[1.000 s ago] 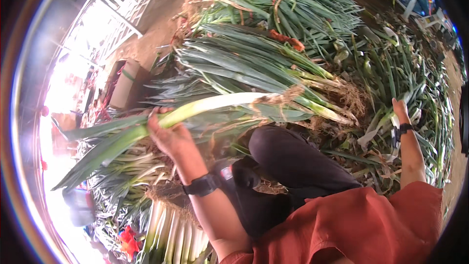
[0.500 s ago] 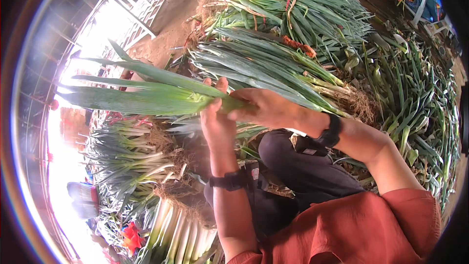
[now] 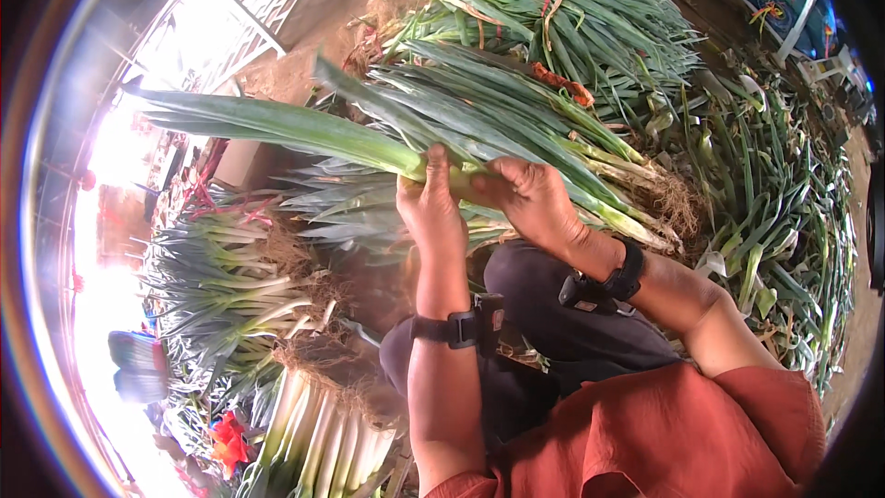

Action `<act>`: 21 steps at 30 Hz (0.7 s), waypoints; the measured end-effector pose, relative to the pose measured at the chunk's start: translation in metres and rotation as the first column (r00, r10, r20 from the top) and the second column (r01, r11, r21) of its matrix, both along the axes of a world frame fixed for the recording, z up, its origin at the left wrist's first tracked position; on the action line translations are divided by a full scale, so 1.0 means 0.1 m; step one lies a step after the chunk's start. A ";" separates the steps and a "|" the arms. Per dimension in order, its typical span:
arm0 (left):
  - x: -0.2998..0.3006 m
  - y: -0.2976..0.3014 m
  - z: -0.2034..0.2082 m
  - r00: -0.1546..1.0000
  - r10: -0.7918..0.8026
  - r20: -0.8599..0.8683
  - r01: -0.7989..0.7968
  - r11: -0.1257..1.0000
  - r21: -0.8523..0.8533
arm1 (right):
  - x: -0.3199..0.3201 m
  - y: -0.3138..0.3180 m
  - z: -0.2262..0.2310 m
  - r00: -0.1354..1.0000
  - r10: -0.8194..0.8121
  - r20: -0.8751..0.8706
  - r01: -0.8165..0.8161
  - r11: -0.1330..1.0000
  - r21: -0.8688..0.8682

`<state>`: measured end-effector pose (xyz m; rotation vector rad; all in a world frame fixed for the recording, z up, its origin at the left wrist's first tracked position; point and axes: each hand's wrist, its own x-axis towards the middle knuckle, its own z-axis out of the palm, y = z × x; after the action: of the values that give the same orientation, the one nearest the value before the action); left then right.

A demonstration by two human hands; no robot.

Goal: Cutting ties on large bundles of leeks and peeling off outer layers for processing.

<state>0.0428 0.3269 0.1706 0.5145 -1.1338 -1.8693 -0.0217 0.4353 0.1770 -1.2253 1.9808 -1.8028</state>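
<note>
I hold one long leek [image 3: 304,129] level in front of me, its green leaves pointing left. My left hand [image 3: 430,207] grips its pale stalk from below. My right hand [image 3: 530,203] clasps the same stalk just to the right, so the two hands touch. A black band sits on each wrist. Behind the hands lies a big pile of leeks [image 3: 516,101] with roots pointing right.
More bundled leeks [image 3: 553,0] tied with red and tan strips lie at the back. Trimmed leeks [image 3: 230,295] with white stalks are stacked at the lower left. Loose green leaves [image 3: 784,221] cover the ground on the right. My dark-trousered knee [image 3: 553,314] is below the hands.
My right hand came over from the far right and took hold of the leek beside the left hand. The leek rose and its leaves swung up to the left.
</note>
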 end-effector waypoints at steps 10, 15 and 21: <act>-0.01 -0.22 -0.03 0.880 0.445 0.163 -0.474 0.841 0.260 | -0.03 0.55 -0.17 0.812 0.129 0.569 0.018 0.969 -0.246; 0.09 -0.35 -0.07 0.761 0.632 0.145 -0.647 0.756 0.103 | -0.46 1.21 -0.30 0.446 0.296 0.845 0.109 0.919 -0.379; 0.19 -0.50 -0.03 0.656 0.747 0.108 -0.755 0.647 0.109 | -0.73 1.77 -0.32 0.237 0.326 0.915 0.240 0.893 -0.381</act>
<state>0.0620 0.2773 0.1674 0.9602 -0.6395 -1.1884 -0.0944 0.6124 0.1454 0.0566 0.7343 -2.1774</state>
